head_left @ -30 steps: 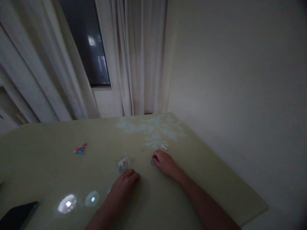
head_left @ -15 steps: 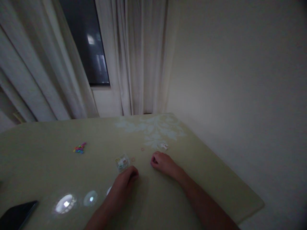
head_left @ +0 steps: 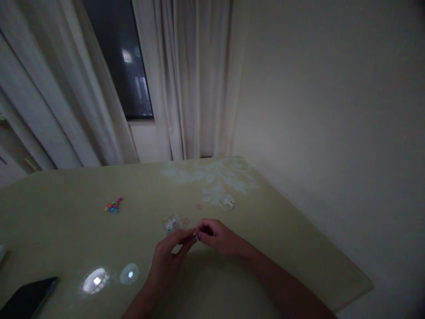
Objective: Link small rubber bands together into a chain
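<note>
My left hand (head_left: 172,251) and my right hand (head_left: 216,235) meet over the table, fingertips touching or nearly so. Both are closed in a pinch around a tiny purplish and pale piece (head_left: 197,235), mostly hidden by the fingers, its kind too small to make out. Just beyond my left fingers lies a small see-through box (head_left: 171,223) with little coloured bits inside. A thin pinkish ring (head_left: 186,220) rests beside that box, and a second such ring (head_left: 198,206) sits farther back. Behind my right hand is a small white piece (head_left: 229,202) on something transparent.
A heap of small multicoloured pieces (head_left: 113,205) lies on the table (head_left: 76,235) to the left. A dark flat device (head_left: 29,296) occupies the near left corner. Lamp reflections shine on the glossy top. The wall (head_left: 318,133) borders the table's right side; curtains (head_left: 186,88) hang behind.
My hands have come together: the right moved left and nearer, the left reached slightly forward and right. A tiny piece now shows between their fingertips. The view shifted slightly.
</note>
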A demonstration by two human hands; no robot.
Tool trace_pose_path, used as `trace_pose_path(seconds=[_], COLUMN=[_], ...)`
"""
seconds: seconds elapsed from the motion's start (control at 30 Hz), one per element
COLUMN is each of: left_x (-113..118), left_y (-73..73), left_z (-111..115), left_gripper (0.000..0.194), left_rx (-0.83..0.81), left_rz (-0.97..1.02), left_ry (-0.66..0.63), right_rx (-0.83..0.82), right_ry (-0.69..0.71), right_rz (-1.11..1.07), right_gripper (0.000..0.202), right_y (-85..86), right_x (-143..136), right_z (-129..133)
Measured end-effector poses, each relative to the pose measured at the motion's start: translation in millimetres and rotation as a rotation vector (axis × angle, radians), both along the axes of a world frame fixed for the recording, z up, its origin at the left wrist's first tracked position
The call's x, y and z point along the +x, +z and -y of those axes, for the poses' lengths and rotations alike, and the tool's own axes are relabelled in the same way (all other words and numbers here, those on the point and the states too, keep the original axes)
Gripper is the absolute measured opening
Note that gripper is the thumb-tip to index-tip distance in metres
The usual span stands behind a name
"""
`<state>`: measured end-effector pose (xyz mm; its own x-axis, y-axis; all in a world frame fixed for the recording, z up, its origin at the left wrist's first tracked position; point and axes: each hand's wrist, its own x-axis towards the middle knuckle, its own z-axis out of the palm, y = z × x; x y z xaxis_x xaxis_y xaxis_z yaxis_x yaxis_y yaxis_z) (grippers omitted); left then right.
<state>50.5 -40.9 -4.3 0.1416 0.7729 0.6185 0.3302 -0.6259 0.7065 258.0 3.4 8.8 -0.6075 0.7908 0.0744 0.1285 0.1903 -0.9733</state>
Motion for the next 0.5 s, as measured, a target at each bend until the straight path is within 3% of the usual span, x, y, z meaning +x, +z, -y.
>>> trace_pose_path(seconds=[0.23, 0.5], left_x=[0, 0], left_y=[11.3, 16.4], left_z=[3, 8], left_gripper=[0.006, 0.009], left_rx=[0.120, 0.077], left_rz=[0.000, -0.015], left_ry=[0.071, 0.096], right_rx=[-0.111, -0.203], right_ry=[-0.048, -0.047], right_rz=[-0.156, -0.250], right_gripper=[0.046, 0.048], right_y=[2.6, 3.8], right_x=[-13, -19], right_z=[7, 11])
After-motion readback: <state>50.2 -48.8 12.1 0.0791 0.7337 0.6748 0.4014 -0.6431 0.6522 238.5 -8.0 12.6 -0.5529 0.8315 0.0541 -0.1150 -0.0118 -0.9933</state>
